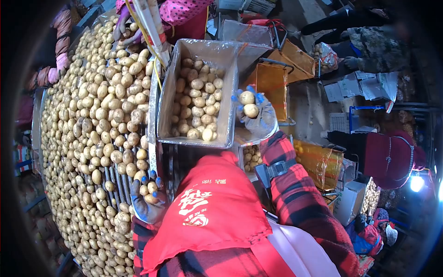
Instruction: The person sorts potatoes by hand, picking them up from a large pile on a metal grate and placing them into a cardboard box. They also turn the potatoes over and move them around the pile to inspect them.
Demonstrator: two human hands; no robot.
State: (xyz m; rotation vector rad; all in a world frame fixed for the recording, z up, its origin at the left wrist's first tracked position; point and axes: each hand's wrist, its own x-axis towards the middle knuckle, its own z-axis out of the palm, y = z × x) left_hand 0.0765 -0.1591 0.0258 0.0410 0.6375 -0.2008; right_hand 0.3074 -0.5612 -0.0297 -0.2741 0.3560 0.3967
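Blue-and-grey work gloves cover both my hands. Several small potatoes (151,199) rest in the curled fingers of my left hand (146,208), at the near edge of the potato-covered slatted sorting table (110,177). Two more potatoes (247,98) lie in my right hand (263,117), palm up, fingers curled round them. That hand is just right of a plastic-lined box (229,87), apart from the potatoes inside it. The box stands between my hands, its bottom covered with potatoes (197,101).
A person in pink-dotted clothing (184,11) reaches over the table at the top; another person's pink-gloved hand (62,62) is across it. A white post (152,27) rises beside the box. Orange-lined crates (272,83) stand to the right. A crate of potatoes (251,156) sits under my right arm.
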